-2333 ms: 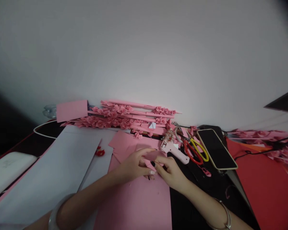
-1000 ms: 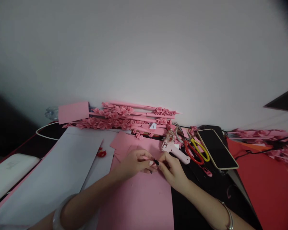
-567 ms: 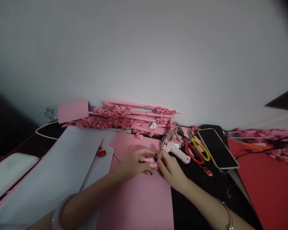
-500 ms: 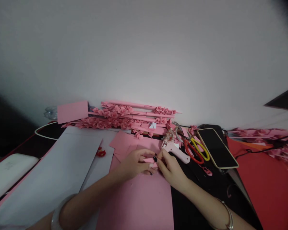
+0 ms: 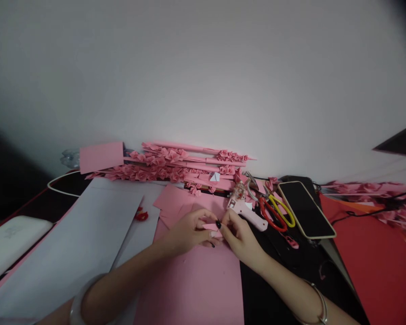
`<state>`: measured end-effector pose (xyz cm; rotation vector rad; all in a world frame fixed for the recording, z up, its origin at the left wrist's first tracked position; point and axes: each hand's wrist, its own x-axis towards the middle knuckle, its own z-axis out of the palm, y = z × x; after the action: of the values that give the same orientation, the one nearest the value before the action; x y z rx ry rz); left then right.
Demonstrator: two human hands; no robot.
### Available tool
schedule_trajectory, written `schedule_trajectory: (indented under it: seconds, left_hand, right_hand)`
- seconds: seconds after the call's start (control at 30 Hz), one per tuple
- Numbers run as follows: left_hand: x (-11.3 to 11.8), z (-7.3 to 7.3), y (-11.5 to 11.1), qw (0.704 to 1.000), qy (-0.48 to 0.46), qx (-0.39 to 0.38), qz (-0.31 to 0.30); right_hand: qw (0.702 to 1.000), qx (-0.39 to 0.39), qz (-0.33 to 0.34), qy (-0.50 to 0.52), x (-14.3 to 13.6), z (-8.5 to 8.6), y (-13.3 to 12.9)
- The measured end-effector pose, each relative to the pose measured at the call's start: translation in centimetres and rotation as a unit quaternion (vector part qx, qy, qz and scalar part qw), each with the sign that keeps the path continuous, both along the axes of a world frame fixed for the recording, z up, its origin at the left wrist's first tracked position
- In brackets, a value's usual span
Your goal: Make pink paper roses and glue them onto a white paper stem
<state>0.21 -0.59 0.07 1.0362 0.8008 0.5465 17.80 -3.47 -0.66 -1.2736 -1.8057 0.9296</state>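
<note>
Between my two hands is a small folded piece of pink paper [image 5: 210, 227], held just above a large pink sheet [image 5: 192, 284]. My left hand [image 5: 186, 232] pinches its left side, thumb in front and fingers behind. From the other side, my right hand [image 5: 238, 234] grips the right end, its dark-nailed thumb pressed on the fold. The fingertips behind the paper are partly hidden. Smaller pink paper pieces [image 5: 171, 198] lie just beyond my left hand. Close behind my right hand rests a pale pink glue gun [image 5: 248, 214].
Pink paper flowers [image 5: 162, 171] line the wall. Red-handled pliers [image 5: 272, 214], yellow-handled scissors [image 5: 284, 210] and a phone [image 5: 306, 210] lie at right, beside red sheets [image 5: 375, 262]. White sheets [image 5: 77, 234] and a white box-like object [image 5: 15, 246] occupy the left.
Both hands keep hold of the folded pink paper in nearly the same place. The view has shifted very slightly.
</note>
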Motion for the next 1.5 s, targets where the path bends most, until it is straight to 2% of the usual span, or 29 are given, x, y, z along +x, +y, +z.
schedule_trajectory:
  seconds: [0.27, 0.6, 0.77, 0.93, 1.2, 1.5]
  left_hand:
    - [-0.03, -0.34, 0.00, 1.000, 0.014, 0.010, -0.008]
    - [-0.09, 0.30, -0.14, 1.000, 0.014, 0.010, 0.000]
    - [-0.30, 0.04, -0.06, 1.000, 0.009, 0.023, -0.013]
    - [-0.28, -0.08, -0.06, 1.000, 0.004, 0.027, -0.014]
    - [-0.24, -0.17, -0.01, 0.999, 0.004, 0.041, 0.001]
    - [-0.23, -0.02, 0.03, 0.999, 0.008, 0.049, -0.006]
  right_hand:
    - [1.000, -0.008, 0.002, 0.007, -0.15, 0.45, -0.07]
    - [0.996, -0.086, -0.018, 0.036, -0.04, 0.15, 0.30]
    - [0.995, -0.092, 0.004, 0.041, 0.00, 0.49, 0.50]
    - [0.996, -0.075, 0.044, -0.004, 0.20, 0.78, 0.68]
    - [0.996, -0.074, 0.048, 0.000, 0.31, 0.66, 0.70]
    - [0.996, -0.024, 0.077, -0.048, 0.20, 0.63, 0.74]
